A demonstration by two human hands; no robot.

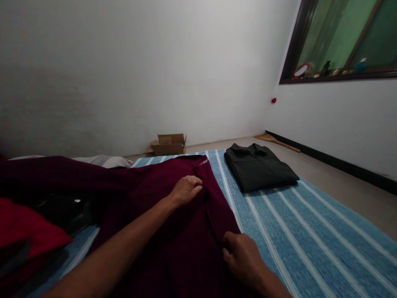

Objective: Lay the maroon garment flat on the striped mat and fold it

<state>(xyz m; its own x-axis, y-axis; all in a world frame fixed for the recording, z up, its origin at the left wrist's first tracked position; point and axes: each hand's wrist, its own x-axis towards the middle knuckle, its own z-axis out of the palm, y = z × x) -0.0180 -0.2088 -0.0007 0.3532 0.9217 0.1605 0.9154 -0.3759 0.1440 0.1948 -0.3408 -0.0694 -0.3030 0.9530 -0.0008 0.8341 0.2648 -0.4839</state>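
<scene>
A maroon long-sleeved garment (173, 223) lies spread over the striped bed sheet, one sleeve stretching off to the left. My left hand (187, 189) is closed on its cloth near the upper right part, by a fold. Lower down, at the garment's right edge, my right hand (240, 254) pinches the fabric between thumb and fingers. To the right of the maroon garment sits a folded dark collared garment (259, 167), apart from both hands. The lower part of the maroon garment runs out of view at the bottom.
Blue and white striped sheet (310, 231) covers the bed. Red and dark clothes (27, 231) are heaped at the left. Beyond the bed are an open cardboard box (169, 145) and a broom (279, 142) on the floor. A window (344, 41) is at the upper right.
</scene>
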